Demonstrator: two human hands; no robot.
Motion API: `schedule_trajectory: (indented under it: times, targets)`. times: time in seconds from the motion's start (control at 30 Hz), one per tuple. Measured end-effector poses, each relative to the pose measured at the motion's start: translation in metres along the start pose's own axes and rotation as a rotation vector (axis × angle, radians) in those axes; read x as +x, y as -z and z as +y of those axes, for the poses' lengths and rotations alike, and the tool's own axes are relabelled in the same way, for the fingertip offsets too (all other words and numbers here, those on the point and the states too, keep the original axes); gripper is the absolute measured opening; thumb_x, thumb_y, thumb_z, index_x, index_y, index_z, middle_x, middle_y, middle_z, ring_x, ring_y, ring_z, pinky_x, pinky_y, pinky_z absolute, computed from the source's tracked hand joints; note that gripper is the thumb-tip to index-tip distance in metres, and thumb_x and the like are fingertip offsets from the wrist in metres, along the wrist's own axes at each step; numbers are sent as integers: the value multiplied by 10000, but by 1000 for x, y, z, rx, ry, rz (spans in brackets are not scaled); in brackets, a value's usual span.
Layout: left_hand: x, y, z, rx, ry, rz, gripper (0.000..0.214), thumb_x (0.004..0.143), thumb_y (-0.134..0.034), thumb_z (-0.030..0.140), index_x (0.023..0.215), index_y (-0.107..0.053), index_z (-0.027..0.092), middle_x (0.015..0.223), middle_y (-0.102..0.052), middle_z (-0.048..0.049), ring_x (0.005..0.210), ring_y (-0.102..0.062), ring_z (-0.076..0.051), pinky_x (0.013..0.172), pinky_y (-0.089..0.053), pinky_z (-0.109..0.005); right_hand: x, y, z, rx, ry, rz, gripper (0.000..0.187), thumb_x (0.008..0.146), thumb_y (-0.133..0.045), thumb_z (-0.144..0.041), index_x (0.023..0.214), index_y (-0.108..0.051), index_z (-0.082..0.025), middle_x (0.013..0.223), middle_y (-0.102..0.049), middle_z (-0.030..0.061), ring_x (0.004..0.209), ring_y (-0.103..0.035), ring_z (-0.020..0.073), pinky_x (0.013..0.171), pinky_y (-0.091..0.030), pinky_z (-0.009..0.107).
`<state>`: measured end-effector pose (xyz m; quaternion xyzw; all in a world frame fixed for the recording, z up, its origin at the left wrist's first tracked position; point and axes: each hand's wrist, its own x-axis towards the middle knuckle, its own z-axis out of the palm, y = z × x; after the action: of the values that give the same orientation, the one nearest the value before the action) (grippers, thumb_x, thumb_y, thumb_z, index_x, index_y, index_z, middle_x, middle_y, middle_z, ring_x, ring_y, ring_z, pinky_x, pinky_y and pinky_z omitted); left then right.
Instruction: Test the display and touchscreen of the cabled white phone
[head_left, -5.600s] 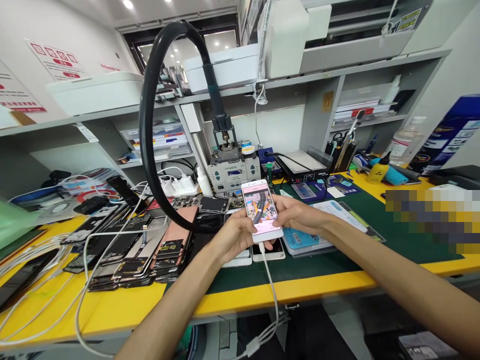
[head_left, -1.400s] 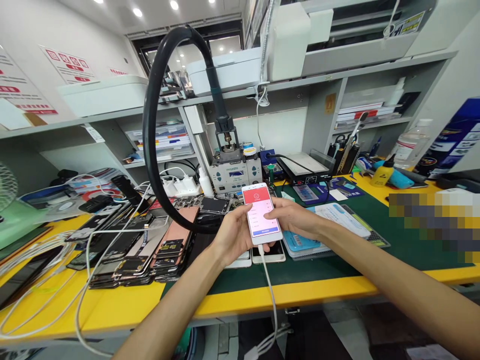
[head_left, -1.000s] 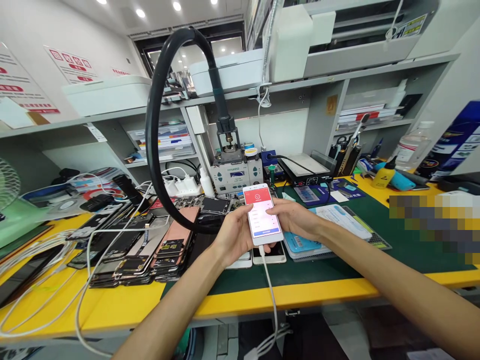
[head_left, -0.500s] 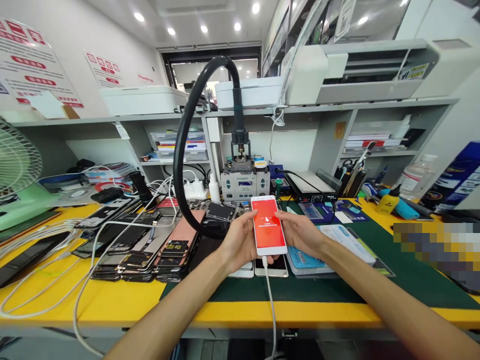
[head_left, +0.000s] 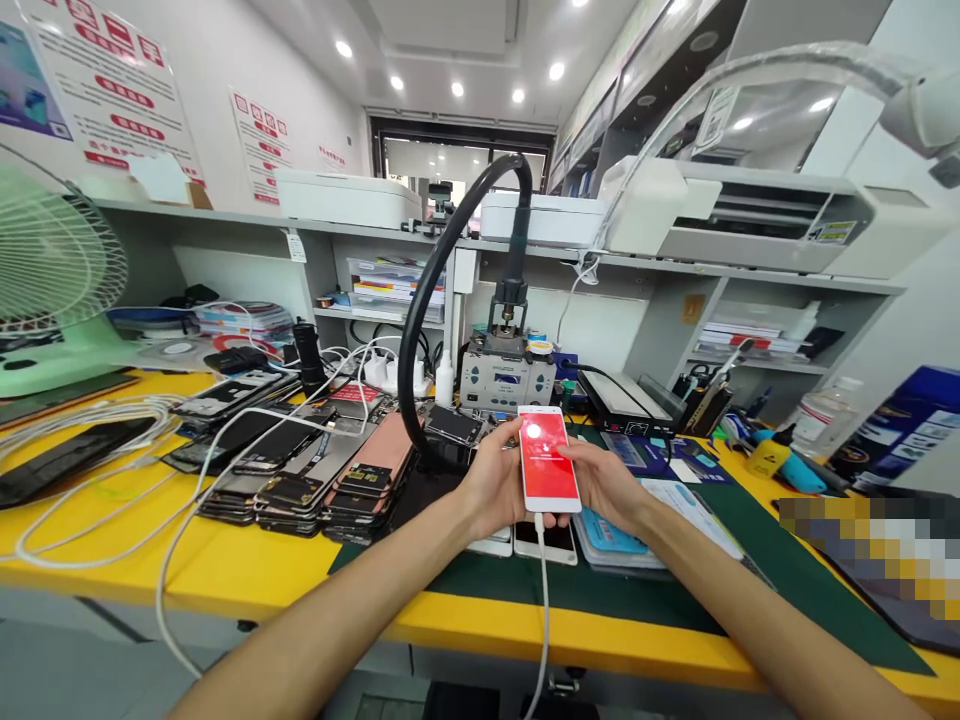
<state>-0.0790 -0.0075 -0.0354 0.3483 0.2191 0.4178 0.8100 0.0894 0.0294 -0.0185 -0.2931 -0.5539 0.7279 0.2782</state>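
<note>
Our left hand (head_left: 491, 485) and right hand (head_left: 609, 487) clasp the phone (head_left: 551, 475) from opposite sides, its length pointing away from us, cable (head_left: 544, 580) at its near end.

Large red characters atop the white paper poster with red headings (head_left: 120, 88) seem to end in "二手". Four red-boxed characters on the smaller white paper poster (head_left: 262, 152) seem to read "回收价格". Print on the slim white red-screened phone (head_left: 550, 470) and the boxy grey control unit (head_left: 487, 393) is too small to read.
</note>
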Motion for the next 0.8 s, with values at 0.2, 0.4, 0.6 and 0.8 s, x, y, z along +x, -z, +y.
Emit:
schedule_trajectory:
  times: [0.2, 0.4, 0.6, 0.8]
  targets:
    - [0, 1, -1, -2, -30, 22, 707, 818, -369, 700, 1106, -609, 99, 869, -675, -171, 679, -640, -276, 556, -479, -346, 7, -4, 1, -73, -29, 96, 419, 854, -508, -284, 1252, -458, -163, 801, -734, 86, 467, -660, 217, 331, -532, 327]
    - [-1, -1, 0, -42, -38, 81, 671, 827, -375, 673, 1113, -600, 110, 857, -679, -161, 647, -640, -285, 526, -484, -361, 15, -8, 5, -120, -9, 189, 431, 790, -666, -328, 1164, -535, -160, 748, -732, 67, 522, -674, 203, 389, -561, 297]
    - [-1, -2, -1, -79, -50, 42, 668, 823, -410, 671, 1159, -589, 122, 904, -682, -151, 669, -651, -279, 518, -496, -357, 11, -6, 5, -11, 28, 156, 420, 867, -526, -402, 1194, -544, -140, 909, -744, 107, 671, -706, 232, 434, -564, 299]
    - [-1, -6, -3, -61, -81, 37, 648, 844, -426, 644, 1230, -555, 138, 942, -679, -139, 638, -644, -251, 502, -498, -351, 2, -3, 5, 79, 51, 120, 435, 886, -500, -350, 1285, -506, -174, 1028, -728, 108, 712, -706, 242, 436, -556, 311]
